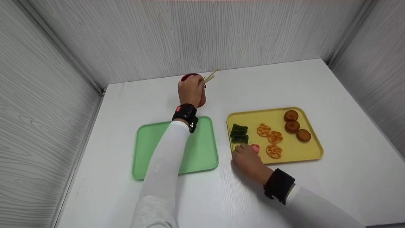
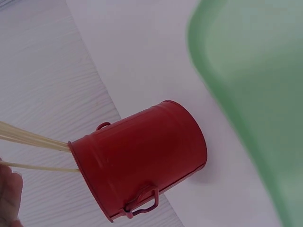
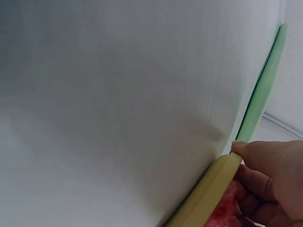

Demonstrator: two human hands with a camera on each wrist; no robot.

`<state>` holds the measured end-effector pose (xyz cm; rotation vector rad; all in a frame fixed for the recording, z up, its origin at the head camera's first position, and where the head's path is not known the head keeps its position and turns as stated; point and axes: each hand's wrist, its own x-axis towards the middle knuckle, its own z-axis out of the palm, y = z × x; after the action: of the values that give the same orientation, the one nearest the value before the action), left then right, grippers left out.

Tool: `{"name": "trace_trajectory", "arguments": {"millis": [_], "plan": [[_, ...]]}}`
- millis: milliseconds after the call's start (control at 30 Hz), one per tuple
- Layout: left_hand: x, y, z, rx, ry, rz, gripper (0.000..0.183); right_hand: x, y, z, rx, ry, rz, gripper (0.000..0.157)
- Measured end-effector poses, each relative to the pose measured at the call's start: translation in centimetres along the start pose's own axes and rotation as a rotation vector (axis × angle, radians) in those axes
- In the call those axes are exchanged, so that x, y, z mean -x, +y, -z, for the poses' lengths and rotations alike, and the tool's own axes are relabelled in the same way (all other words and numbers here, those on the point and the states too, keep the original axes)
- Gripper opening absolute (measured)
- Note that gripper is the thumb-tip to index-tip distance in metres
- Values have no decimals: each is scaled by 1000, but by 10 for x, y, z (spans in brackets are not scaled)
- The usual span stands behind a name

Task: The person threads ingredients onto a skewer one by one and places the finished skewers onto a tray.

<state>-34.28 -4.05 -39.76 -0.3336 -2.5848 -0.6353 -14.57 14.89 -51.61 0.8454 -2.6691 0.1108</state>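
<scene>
In the head view my left hand [image 1: 190, 90] is over a red bucket [image 1: 202, 100] at the back. The left wrist view shows the bucket [image 2: 142, 156] with its small side handles and thin wooden skewers [image 2: 38, 142] sticking out. My left fingertips [image 2: 9, 196] lie beside one skewer that stands apart; I cannot tell whether they pinch it. At the near left corner of the yellow tray [image 1: 297, 155], my right hand [image 1: 248, 160] has its fingers curled on a pinkish-red food piece [image 1: 255, 148]. Its thumb touches the tray rim [image 3: 222, 172] in the right wrist view.
A green tray [image 1: 199, 152] lies left of the yellow one, beneath my left forearm. On the yellow tray are dark green pieces [image 1: 239, 138], lotus root slices [image 1: 274, 151] and round brown pieces [image 1: 291, 126]. Pale wood-grain walls [image 1: 196, 38] enclose the white table [image 1: 202, 202].
</scene>
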Motion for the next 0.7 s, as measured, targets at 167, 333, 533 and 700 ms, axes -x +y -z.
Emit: {"name": "trace_trajectory", "arguments": {"millis": [167,333,533,700], "plan": [[2,-5,5,73,-1,3,20,-2,5,-1,-5,14,21,9],[8,-8,13,85,21,26,21,-2,7,-4,-30,38,30,9],[14,-11,27,92,99,-4,22,-6,9,-4,-71,35,5,7],[12,-17,39,126,167,-16,24,-11,12,-2,-105,29,-23,12]]}}
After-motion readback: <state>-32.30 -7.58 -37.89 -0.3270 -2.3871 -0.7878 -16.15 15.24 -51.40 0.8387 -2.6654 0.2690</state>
